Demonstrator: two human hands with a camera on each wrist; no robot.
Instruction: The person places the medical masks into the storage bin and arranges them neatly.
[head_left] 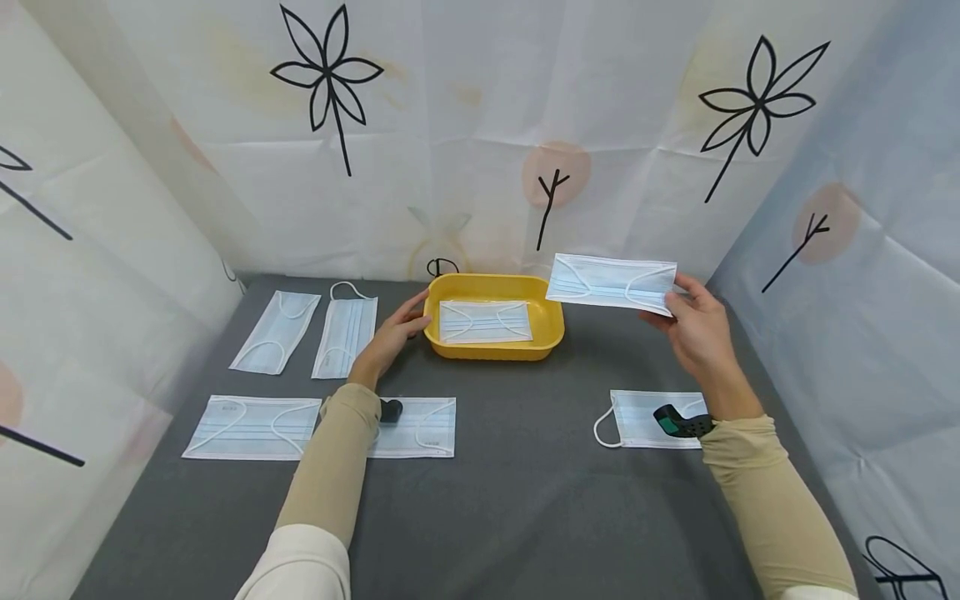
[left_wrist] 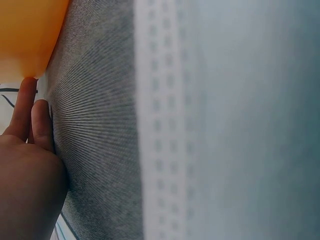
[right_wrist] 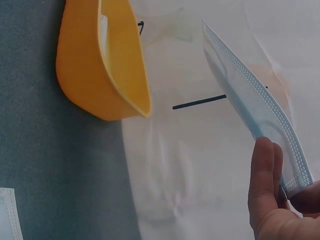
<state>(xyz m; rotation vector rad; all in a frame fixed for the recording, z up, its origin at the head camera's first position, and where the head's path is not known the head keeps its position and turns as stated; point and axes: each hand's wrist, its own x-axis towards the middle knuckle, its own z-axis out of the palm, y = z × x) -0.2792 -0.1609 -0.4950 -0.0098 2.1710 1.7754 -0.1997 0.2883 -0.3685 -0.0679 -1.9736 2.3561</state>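
Between the fingers and thumb of my right hand (head_left: 703, 332) is the right end of a light blue face mask (head_left: 609, 287), raised beside the yellow tray (head_left: 495, 352) and overlapping its right corner in the head view. In the right wrist view the held mask (right_wrist: 252, 100) appears nearly edge-on, ear loops partly hidden. Another face mask (head_left: 486, 323) lies flat inside the tray. At the tray's left end, my left hand (head_left: 392, 340) has its fingers extended against the outer wall; the left wrist view shows a fingertip at the yellow side (left_wrist: 30, 45).
Two masks stand lengthwise left of the tray, a tilted one (head_left: 277, 332) and a straighter one (head_left: 347, 337). Nearer lie a mask (head_left: 251, 429) and another (head_left: 420, 429) partly under the left forearm. One more mask (head_left: 637, 421) lies below the right wrist. Printed cloth walls enclose the grey table.
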